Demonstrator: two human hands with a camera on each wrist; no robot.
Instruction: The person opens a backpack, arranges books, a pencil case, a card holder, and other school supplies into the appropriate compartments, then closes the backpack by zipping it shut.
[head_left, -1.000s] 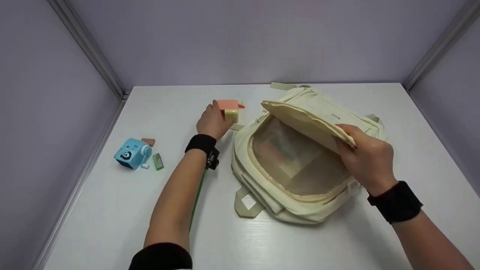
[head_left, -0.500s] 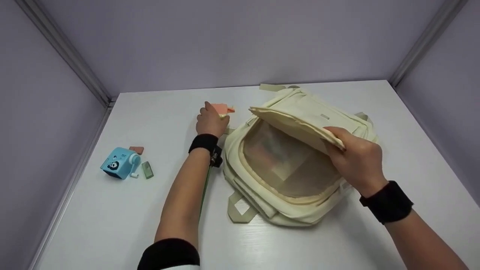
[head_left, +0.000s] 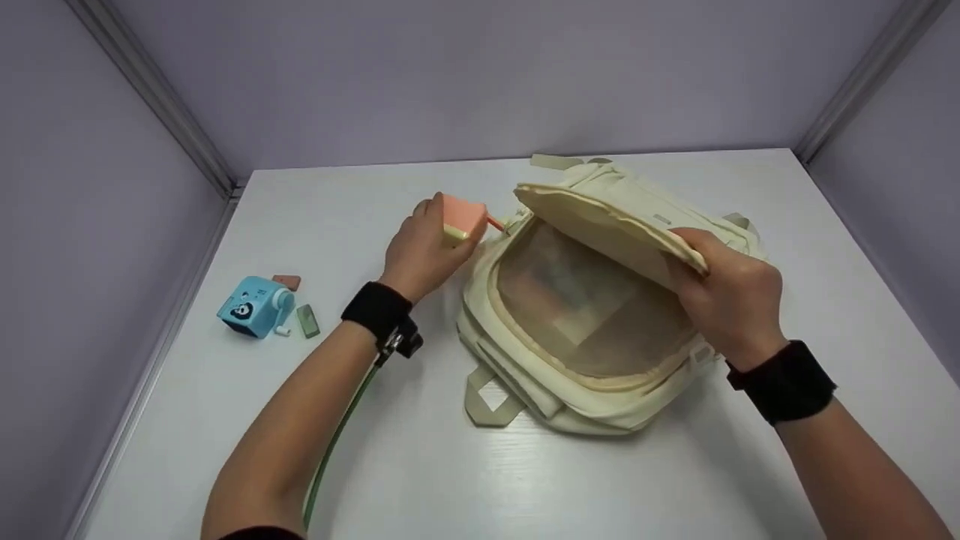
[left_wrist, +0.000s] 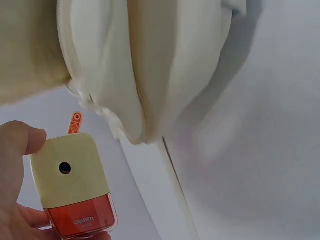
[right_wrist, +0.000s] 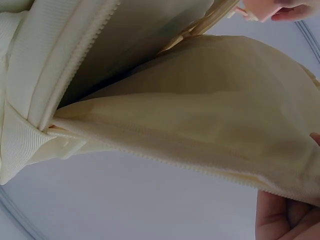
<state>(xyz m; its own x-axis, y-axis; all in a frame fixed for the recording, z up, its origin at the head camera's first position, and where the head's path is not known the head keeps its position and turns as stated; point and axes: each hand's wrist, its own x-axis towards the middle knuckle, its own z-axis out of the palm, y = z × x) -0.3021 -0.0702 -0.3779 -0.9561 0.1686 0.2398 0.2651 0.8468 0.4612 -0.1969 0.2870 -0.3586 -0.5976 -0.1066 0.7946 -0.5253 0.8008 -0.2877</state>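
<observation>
My left hand (head_left: 420, 251) grips an orange-and-yellow crank pencil sharpener (head_left: 466, 215), raised beside the far left edge of the cream backpack (head_left: 525, 375). In the left wrist view, the sharpener (left_wrist: 70, 172) shows its round pencil hole, a see-through red tray and an orange crank behind. Thumb and fingers hold it from opposite sides. My right hand (head_left: 739, 300) pinches the edge of the backpack's unzipped flap (head_left: 600, 217) and keeps it lifted. Under the flap the main compartment gapes, with blurred colours showing through its inner lining.
To the left on the white table (head_left: 420, 465) stands a blue crank sharpener (head_left: 255, 307) with a panda print. Beside it lie a small reddish-brown block (head_left: 287, 282) and a small green block (head_left: 307, 321). Grey-lilac walls border the table.
My left hand has closed on the orange-and-yellow pencil sharpener, lifted it off the table and brought it toward the backpack. My right hand keeps holding the flap up.
</observation>
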